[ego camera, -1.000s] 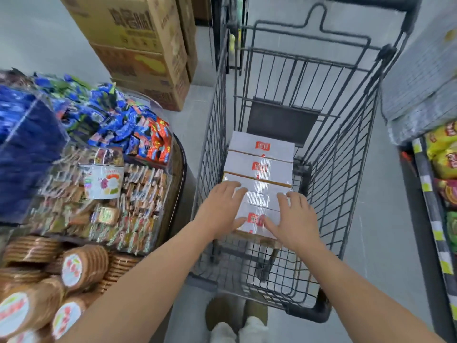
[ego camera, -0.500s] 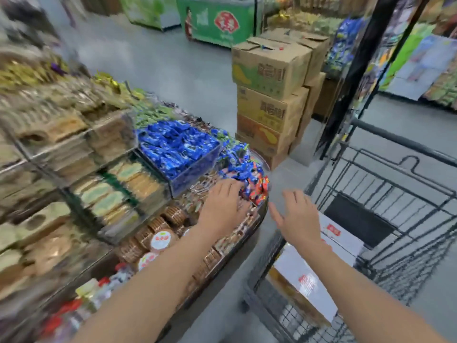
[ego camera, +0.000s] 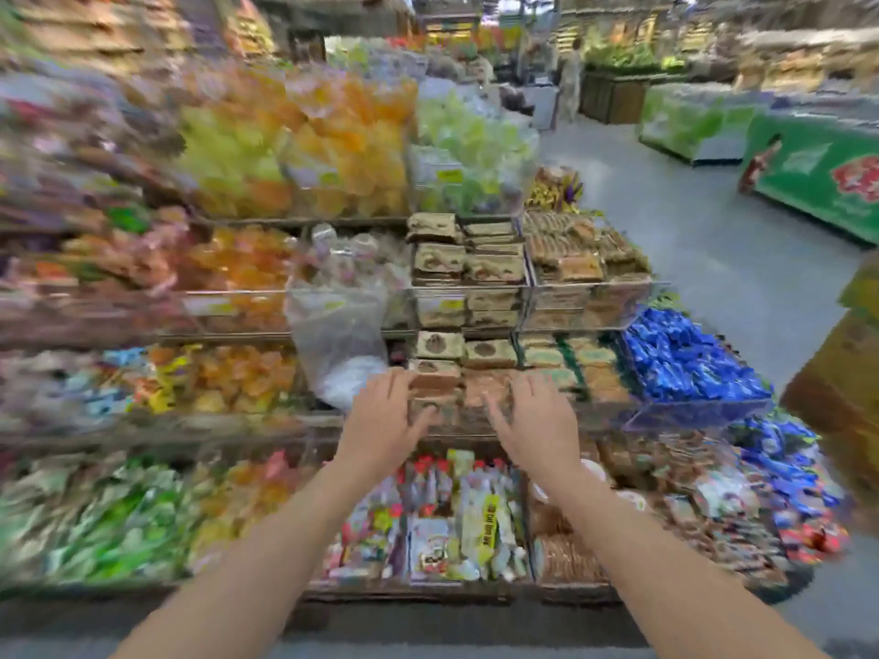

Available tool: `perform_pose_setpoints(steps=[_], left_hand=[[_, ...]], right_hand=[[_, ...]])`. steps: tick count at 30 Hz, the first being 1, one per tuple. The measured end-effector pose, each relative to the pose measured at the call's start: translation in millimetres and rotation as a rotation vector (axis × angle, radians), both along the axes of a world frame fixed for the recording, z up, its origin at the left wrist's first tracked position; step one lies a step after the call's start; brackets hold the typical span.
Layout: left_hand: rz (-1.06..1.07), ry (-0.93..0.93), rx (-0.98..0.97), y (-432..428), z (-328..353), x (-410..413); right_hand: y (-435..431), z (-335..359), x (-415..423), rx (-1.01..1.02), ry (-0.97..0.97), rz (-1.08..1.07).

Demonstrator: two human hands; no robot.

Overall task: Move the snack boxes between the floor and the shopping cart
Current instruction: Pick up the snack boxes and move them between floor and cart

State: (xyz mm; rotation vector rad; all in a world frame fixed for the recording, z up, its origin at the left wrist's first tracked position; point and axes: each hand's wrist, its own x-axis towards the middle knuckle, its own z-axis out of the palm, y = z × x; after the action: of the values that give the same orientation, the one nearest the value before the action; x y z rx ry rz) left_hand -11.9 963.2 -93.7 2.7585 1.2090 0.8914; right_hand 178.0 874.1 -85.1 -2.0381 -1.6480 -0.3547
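Neither the shopping cart nor the white snack boxes show in the head view now. My left hand (ego camera: pixel 385 420) and my right hand (ego camera: pixel 535 420) are both stretched out in front of me, palms down, fingers spread and relaxed, holding nothing. They hover in the air before a tiered snack display (ego camera: pixel 466 297). The picture is blurred by motion, most strongly on the left.
The tiered display holds clear bins of wrapped sweets, with blue packets (ego camera: pixel 685 359) at the right and brown biscuit packs in the middle. A green chest freezer (ego camera: pixel 818 183) stands across the grey aisle floor (ego camera: pixel 704 240). Brown cartons (ego camera: pixel 851 373) show at the right edge. A person (ego camera: pixel 571 78) stands far back.
My hands have left the white boxes in the cart and lifted away. My view has swung left, from the cart to the snack display; cart and boxes are out of sight.
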Motion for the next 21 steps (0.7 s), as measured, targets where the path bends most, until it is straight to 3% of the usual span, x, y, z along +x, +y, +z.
perform_pose_setpoints(steps=[7,15,21], left_hand=[[0.455,-0.025,0.007,-24,14,-294],[0.78,-0.007,-0.017,-105,2,-582],[1.036,-0.073,-0.088,-172,-15,-735]], right_hand=[[61,15,-264,0.013,0.056,0.438],[52,0,-556,0.001,0.088,0.753],[30,-21,-723,-0.071,0.076,0.95]])
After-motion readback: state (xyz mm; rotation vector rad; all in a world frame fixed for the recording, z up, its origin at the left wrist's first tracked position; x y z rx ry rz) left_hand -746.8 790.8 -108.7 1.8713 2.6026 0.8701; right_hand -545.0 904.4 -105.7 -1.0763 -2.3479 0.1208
